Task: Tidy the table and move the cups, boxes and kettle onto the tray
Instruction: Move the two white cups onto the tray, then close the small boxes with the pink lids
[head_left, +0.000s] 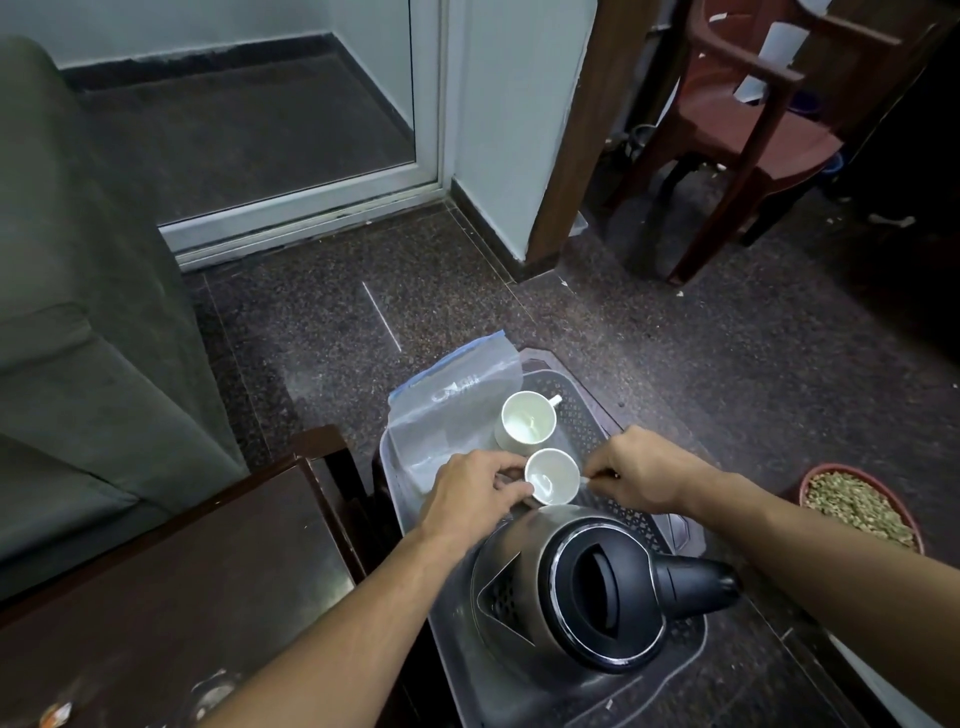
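Note:
A grey perforated tray (587, 410) carries a steel kettle (582, 587) with a black lid at its near end. Two white cups stand on it further away: the far cup (527, 421) and the near cup (551, 477). A clear zip bag (457, 410) lies on the tray's left part. My left hand (475, 491) holds the near cup's left side with curled fingers. From the other side, my right hand (641, 470) pinches the cup's handle.
A dark wooden table (171, 597) sits to the left of the tray. A grey sofa (78, 312) stands at far left. A red-rimmed bowl of green grains (860, 506) sits on the floor at right. A brown plastic chair (748, 130) stands at the back right.

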